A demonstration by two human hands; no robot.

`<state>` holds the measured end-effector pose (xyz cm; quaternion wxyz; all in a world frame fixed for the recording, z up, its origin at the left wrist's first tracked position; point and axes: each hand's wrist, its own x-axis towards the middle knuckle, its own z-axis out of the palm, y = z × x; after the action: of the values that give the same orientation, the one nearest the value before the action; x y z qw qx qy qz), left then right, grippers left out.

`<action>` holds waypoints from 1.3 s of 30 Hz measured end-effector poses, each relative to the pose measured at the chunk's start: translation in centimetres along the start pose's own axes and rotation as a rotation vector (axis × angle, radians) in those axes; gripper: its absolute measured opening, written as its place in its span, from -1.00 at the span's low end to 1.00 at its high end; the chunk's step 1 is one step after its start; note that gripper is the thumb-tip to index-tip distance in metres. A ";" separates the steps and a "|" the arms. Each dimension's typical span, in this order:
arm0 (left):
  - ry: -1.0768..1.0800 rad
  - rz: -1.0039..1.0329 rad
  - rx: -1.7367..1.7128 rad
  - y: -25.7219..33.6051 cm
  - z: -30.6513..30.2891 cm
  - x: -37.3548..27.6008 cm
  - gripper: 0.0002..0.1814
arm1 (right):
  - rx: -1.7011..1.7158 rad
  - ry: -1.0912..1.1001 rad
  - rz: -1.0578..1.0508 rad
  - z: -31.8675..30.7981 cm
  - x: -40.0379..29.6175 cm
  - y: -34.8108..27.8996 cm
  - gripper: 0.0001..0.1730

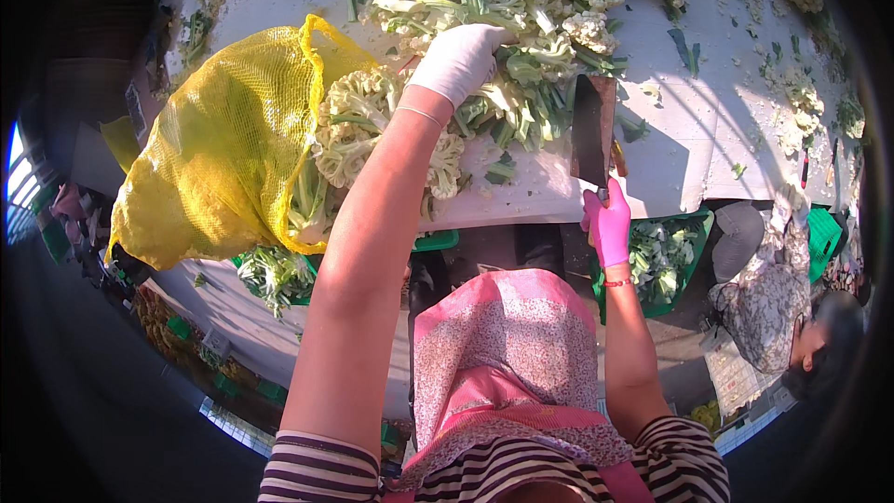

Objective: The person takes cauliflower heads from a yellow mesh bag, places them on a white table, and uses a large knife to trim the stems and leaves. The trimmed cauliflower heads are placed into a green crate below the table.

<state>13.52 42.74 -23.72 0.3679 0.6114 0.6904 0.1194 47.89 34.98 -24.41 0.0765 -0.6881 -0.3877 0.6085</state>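
My left hand (457,63), in a white glove, is over the pile of cut cauliflower (538,42) on the white-topped table. Its fingers are curled and partly hidden, so whether it grips a piece cannot be made out. A pink glove covers my right hand (607,227), which is closed around the handle of a cleaver (592,129). The broad blade points away from me, over the table's near edge. Left of my forearm, a yellow mesh bag (223,147) lies with its mouth towards the cauliflower heads (360,122), some of them at its opening.
Below the table edge, green crates (677,300) hold leaf trimmings (660,258). Another heap of trimmings (276,276) is at the left. A person in a patterned top (765,307) works at the right, near more cauliflower bits (800,112). Something orange-yellow (618,159) lies by the blade.
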 end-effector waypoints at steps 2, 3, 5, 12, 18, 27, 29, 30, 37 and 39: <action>0.132 0.133 0.165 1.3 1.9 -1.1 -0.87 | 0.052 0.061 -0.024 -0.4 -1.0 0.6 -0.73; 0.215 0.177 0.198 2.6 2.9 -2.6 -0.93 | 0.071 0.096 -0.051 -0.7 -1.5 1.3 -0.76; 0.202 0.167 0.137 5.5 3.0 -7.0 -0.88 | 0.119 0.171 -0.097 -1.7 -2.7 2.7 -0.79; 0.674 -0.155 -0.389 6.4 -1.6 -35.3 -0.46 | 0.143 0.278 -0.123 -1.6 -8.2 3.9 -0.70; 1.284 -1.047 -0.831 -0.3 -1.0 -64.7 -0.73 | 0.129 0.155 0.002 4.9 -11.2 4.0 -0.69; 0.836 -1.496 -0.930 -9.4 12.9 -71.8 -0.33 | 0.031 0.174 -0.108 11.3 -9.1 3.2 -0.72; 0.676 -1.157 -1.042 -6.3 13.4 -62.9 -0.40 | 0.043 0.079 -0.111 11.1 -7.0 2.4 -0.79; 0.606 -1.011 -1.086 -4.6 12.9 -58.5 -0.42 | 0.073 0.067 -0.118 10.8 -5.5 2.3 -0.79; 0.599 -0.503 -1.020 -0.4 8.1 -32.4 -0.35 | -0.279 0.083 -0.196 5.6 5.5 5.1 -0.66; 0.878 -0.523 -0.705 -2.7 7.5 -28.0 -0.30 | -0.501 0.225 -0.345 5.4 7.3 5.7 -0.60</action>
<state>15.90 13.87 -20.49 0.2467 0.1575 0.8232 0.4866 45.26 33.72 -34.73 0.0492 -0.6727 -0.6255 0.3922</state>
